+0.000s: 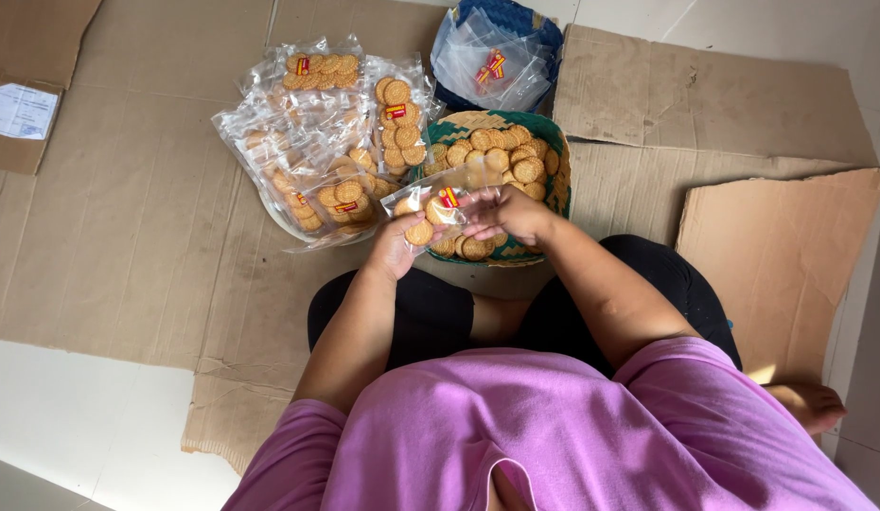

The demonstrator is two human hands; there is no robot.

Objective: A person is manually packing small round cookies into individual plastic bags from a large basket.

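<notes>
My left hand holds a clear plastic bag with a red and yellow label, a few round golden biscuits inside it. My right hand is at the bag's mouth with its fingers pinched on a biscuit. Both hands hover over the near edge of a green woven basket heaped with loose round biscuits. I sit on the floor in a purple shirt with my legs folded under the basket.
A pile of filled biscuit bags lies left of the basket on a plate. A blue container of empty clear bags stands behind the basket. Flattened cardboard sheets cover the floor; a bare foot shows at right.
</notes>
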